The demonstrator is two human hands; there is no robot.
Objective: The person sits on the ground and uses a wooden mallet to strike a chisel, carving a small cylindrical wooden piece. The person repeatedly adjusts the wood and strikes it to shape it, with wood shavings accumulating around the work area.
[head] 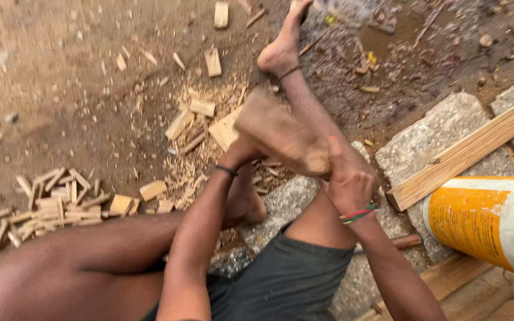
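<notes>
Both hands grip a blurred wood block (281, 137) above the person's outstretched leg.

The left hand (242, 151) clasps its near-left edge; the right hand (346, 178) closes on its lower end. Left of the hands lie split wood sticks (49, 205); right of them, a plank (471, 148) and an orange bucket (486, 217).

Bare dirt ground (60, 89) strewn with wood chips (55, 205), edged by grey stone slabs (429, 139) in daylight.
</notes>
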